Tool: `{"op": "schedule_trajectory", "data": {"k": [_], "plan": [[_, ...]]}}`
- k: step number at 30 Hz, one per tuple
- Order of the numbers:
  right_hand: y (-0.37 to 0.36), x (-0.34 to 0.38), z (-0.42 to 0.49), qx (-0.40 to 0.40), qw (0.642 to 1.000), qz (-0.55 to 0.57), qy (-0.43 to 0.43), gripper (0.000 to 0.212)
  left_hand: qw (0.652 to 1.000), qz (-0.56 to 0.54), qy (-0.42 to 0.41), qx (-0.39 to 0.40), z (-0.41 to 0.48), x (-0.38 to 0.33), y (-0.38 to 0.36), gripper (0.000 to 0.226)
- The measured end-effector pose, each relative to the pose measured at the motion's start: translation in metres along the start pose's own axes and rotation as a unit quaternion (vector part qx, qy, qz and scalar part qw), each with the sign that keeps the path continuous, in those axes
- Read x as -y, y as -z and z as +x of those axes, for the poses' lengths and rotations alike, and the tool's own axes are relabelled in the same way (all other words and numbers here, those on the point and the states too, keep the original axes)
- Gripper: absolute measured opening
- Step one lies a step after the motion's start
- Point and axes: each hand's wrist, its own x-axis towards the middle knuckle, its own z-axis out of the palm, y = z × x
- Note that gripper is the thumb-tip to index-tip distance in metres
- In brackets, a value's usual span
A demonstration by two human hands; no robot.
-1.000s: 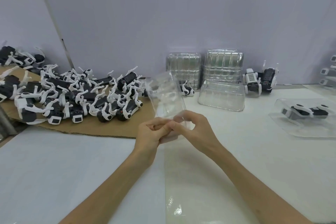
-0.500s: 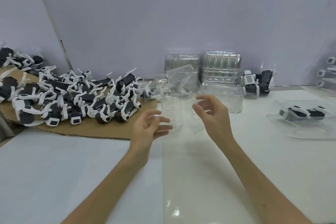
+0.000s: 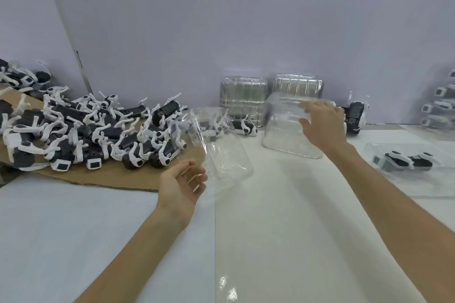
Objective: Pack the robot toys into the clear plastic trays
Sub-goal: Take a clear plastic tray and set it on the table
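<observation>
1. Head view: a white table [image 3: 283,241] fills the foreground.
2. At its left, a brown cardboard sheet [image 3: 103,179] carries a heap of black-and-white robot toys [image 3: 103,133].
3. Two tray stacks [image 3: 242,98] lean against the back wall, and a packed tray [image 3: 408,165] holding one toy lies at the right.
4. A clear tray [image 3: 221,152] tilts beside the heap, its near edge pinched between the thumb and loosely curled fingers of the left hand [image 3: 182,184].
5. The right hand [image 3: 322,125] grips the top rim of a second tray [image 3: 283,138], which is tipped up in front of the stacks.
</observation>
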Motion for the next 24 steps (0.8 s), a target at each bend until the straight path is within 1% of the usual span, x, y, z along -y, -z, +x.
{"op": "schedule_trajectory", "data": {"k": [3,5,7,8,9,10,11,12,13,14,16,17,19,20,21,22,23,24], "plan": [[-0.020,-0.017,0.007,0.107,0.991,-0.078,-0.013,0.048,1.000,-0.005,0.022,-0.012,0.002,0.001,0.001,0.017],[-0.031,-0.025,0.007,0.150,0.981,-0.123,-0.015,0.057,0.999,-0.004,0.034,-0.011,0.002,0.001,0.001,0.017],[-0.034,-0.023,0.004,0.138,0.982,-0.123,-0.037,0.060,0.999,-0.005,0.045,-0.008,0.002,0.001,0.000,0.017],[-0.034,-0.017,0.001,0.113,0.988,-0.092,-0.042,0.059,0.999,-0.006,0.051,-0.006,0.002,0.001,0.000,0.018],[-0.034,-0.008,-0.003,0.084,0.995,-0.039,-0.039,0.056,0.998,-0.008,0.055,-0.004,0.002,0.001,0.000,0.018],[-0.031,0.003,-0.008,0.062,0.996,0.046,-0.036,0.050,0.998,-0.011,0.057,-0.002,0.001,0.001,-0.001,0.018],[-0.027,0.017,-0.015,0.052,0.985,0.158,-0.040,0.043,0.998,-0.014,0.057,0.001,0.000,0.001,-0.001,0.018],[-0.021,0.031,-0.023,0.056,0.960,0.268,-0.051,0.037,0.998,-0.017,0.057,0.005,0.000,0.001,-0.002,0.018],[-0.015,0.046,-0.032,0.078,0.930,0.355,-0.062,0.034,0.998,-0.020,0.056,0.009,-0.001,0.001,-0.003,0.018],[-0.009,0.060,-0.043,0.113,0.901,0.414,-0.066,0.036,0.998,-0.024,0.056,0.012,-0.002,0.001,-0.003,0.018],[-0.004,0.079,-0.064,0.206,0.843,0.491,-0.078,0.050,0.997,-0.035,0.063,0.019,-0.003,0.002,-0.004,0.019],[-0.004,0.085,-0.074,0.249,0.811,0.522,-0.088,0.053,0.996,-0.043,0.069,0.024,-0.004,0.002,-0.004,0.019],[-0.009,0.090,-0.092,0.305,0.757,0.569,-0.099,0.049,0.994,-0.055,0.084,0.038,-0.005,0.003,-0.005,0.017],[-0.010,0.091,-0.097,0.314,0.745,0.581,-0.098,0.043,0.993,-0.058,0.092,0.048,-0.006,0.003,-0.005,0.017],[-0.011,0.091,-0.099,0.309,0.742,0.587,-0.094,0.038,0.993,-0.048,0.095,0.056,-0.006,0.004,-0.006,0.016],[-0.011,0.089,-0.100,0.293,0.746,0.591,-0.095,0.033,0.994,-0.014,0.090,0.054,-0.006,0.006,-0.006,0.016],[-0.010,0.087,-0.099,0.271,0.750,0.595,-0.105,0.028,0.995,0.059,0.069,0.043,-0.006,0.008,-0.008,0.014],[-0.008,0.083,-0.097,0.249,0.751,0.600,-0.121,0.026,0.985,0.167,0.025,0.023,-0.005,0.010,-0.008,0.010]]}}
